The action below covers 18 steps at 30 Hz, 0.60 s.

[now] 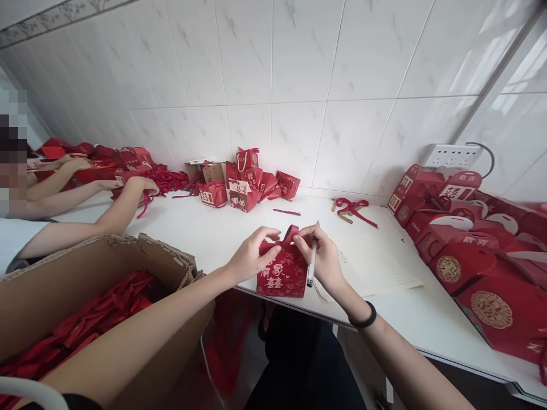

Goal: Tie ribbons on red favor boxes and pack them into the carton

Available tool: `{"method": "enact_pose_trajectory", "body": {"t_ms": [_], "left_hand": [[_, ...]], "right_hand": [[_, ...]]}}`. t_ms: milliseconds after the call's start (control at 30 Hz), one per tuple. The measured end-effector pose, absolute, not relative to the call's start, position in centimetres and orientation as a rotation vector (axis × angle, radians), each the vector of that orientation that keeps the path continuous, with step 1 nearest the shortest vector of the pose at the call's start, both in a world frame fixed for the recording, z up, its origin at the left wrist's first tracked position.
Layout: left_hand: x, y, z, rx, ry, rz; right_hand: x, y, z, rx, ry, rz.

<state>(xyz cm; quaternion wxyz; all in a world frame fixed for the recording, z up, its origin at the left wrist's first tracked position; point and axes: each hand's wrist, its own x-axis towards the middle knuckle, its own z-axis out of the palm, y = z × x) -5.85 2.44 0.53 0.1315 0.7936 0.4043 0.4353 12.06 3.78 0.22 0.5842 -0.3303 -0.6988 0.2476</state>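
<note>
A red gift box (pixel 282 278) with pale Chinese characters stands at the table's front edge before me. Above its top rises a loop of red ribbon (pixel 291 232). My left hand (pixel 253 254) pinches the ribbon at the loop's left side, thumb along the box's upper edge. On the other side, my right hand (pixel 321 250) has thumb and index finger closed on the ribbon. A pen (pixel 313 259) is also tucked in the right hand's fingers, pointing down beside the box. The ribbon's ends are partly hidden by my fingers.
Finished-looking red boxes (pixel 244 191) stand by the wall; more boxes (pixel 461 256) crowd the right. Ribbon pieces (pixel 352 210) and paper sheets (pixel 380 265) lie on the table. A cardboard carton (pixel 171 256) holds red ribbons at left. A co-worker's hands (pixel 139 185) handle red items beyond it.
</note>
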Motion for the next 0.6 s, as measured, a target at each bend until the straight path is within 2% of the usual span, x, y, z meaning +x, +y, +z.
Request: {"method": "enact_pose_trajectory", "body": {"t_ms": [200,400,600], "left_hand": [[-5.6,2.4,0.4,2.316,1.081,1.439],[-5.1,1.9,1.1,2.41,1.004,1.331],[-4.9,1.7,1.6,2.209,1.048,1.244]], "right_hand": [[10.8,3.8,-0.2,-0.746,-1.615,0.454],[10.6,3.5,-1.1,-0.665,-1.626,0.354],[11.1,3.2,-2.2,-0.62,-1.689,0.323]]}}
